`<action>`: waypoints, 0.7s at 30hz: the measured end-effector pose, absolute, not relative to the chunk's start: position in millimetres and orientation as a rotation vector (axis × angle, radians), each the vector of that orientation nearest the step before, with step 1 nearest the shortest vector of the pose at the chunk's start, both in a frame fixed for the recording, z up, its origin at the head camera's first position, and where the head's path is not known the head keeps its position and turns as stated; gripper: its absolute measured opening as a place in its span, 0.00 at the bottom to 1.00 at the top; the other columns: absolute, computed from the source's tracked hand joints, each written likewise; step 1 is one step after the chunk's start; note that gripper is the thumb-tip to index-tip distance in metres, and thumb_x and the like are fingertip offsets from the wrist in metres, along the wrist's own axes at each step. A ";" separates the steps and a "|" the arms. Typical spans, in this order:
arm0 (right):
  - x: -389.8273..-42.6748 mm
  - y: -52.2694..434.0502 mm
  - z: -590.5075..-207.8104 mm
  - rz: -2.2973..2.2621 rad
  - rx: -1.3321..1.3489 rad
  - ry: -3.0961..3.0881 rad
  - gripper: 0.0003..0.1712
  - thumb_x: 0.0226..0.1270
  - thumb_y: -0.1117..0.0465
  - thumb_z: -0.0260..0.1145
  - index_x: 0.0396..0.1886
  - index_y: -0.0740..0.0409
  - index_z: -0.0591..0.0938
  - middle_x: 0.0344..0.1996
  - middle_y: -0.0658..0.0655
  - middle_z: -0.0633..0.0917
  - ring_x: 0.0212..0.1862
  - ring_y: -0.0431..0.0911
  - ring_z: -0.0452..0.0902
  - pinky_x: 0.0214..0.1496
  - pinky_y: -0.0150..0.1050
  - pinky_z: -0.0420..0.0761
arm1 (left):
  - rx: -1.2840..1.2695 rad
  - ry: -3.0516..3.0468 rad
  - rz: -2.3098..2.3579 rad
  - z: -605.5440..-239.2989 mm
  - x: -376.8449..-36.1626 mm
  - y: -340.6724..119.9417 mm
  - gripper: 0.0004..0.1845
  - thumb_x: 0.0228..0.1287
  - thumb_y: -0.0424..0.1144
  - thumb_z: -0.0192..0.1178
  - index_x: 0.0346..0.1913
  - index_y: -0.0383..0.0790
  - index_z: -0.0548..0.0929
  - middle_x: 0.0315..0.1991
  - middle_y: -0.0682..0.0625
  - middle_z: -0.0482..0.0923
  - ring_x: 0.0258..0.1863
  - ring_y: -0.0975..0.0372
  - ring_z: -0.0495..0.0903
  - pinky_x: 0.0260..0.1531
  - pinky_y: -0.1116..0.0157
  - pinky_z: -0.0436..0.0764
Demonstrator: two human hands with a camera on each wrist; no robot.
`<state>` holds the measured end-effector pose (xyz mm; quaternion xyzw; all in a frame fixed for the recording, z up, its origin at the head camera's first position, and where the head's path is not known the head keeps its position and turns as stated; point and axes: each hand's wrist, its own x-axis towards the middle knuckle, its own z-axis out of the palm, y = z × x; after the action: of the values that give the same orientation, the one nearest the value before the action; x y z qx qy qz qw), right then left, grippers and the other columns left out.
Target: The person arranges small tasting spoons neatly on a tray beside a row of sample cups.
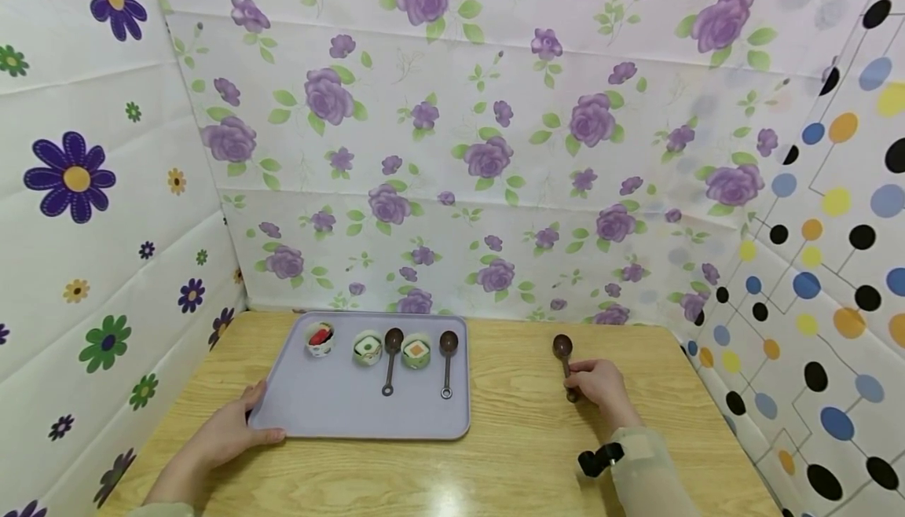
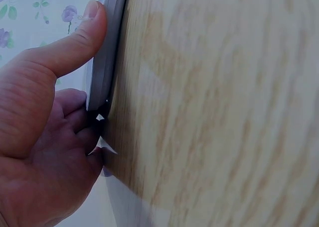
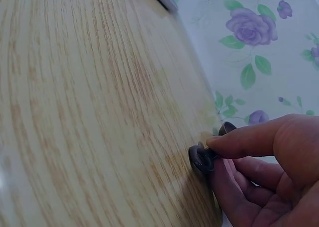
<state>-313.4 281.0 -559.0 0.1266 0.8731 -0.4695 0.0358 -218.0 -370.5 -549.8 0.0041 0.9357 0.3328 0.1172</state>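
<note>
Left hand point(image 1: 229, 429) grips the lilac tray's point(image 1: 353, 415) near-left corner, steadying it, while right-hand fingers point(image 3: 239, 142) pinch a brown spoon's point(image 1: 564, 360) handle on the desk point(image 1: 523, 438)

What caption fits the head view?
Left hand grips the lavender tray corner; right hand pinches a brown spoon on the wooden table.

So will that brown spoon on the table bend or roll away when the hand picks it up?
Probably not. The spoon looks like hard, one-piece plastic or wood, so likely stiff and light. The right hand pinches its thin handle, so the round bowl end may dip slightly. Lying flat on the table, it seems unlikely to roll.
</note>
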 end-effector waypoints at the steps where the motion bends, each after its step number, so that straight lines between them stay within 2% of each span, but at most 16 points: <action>1: -313.2 281.2 -559.1 -1.451 0.389 2.676 0.20 0.64 0.66 0.75 0.55 0.68 0.89 0.47 0.65 0.89 0.41 0.50 0.86 0.39 0.41 0.85 | 0.012 2.739 0.975 -549.8 -217.9 -370.3 0.72 0.57 0.63 0.79 0.81 0.19 0.45 0.78 0.17 0.42 0.78 0.23 0.44 0.74 0.27 0.50; 9: -309.4 283.7 -562.1 -1.588 0.363 2.593 0.23 0.68 0.68 0.73 0.61 0.72 0.84 0.55 0.70 0.86 0.40 0.44 0.86 0.39 0.36 0.86 | 0.002 2.720 1.003 -552.5 -218.9 -371.2 0.72 0.56 0.63 0.79 0.82 0.20 0.44 0.79 0.17 0.40 0.78 0.23 0.42 0.74 0.28 0.48; 21: -305.4 285.2 -561.4 -1.790 0.344 2.449 0.26 0.70 0.72 0.73 0.65 0.76 0.80 0.51 0.67 0.89 0.42 0.43 0.88 0.41 0.35 0.88 | 0.022 2.743 0.974 -550.3 -216.9 -370.3 0.71 0.57 0.63 0.79 0.81 0.19 0.45 0.78 0.16 0.41 0.77 0.23 0.44 0.74 0.27 0.50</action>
<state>-305.4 285.2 -561.4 0.1127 0.8013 -0.5858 0.0445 -216.9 -370.3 -550.3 0.0076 0.9361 0.3322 0.1150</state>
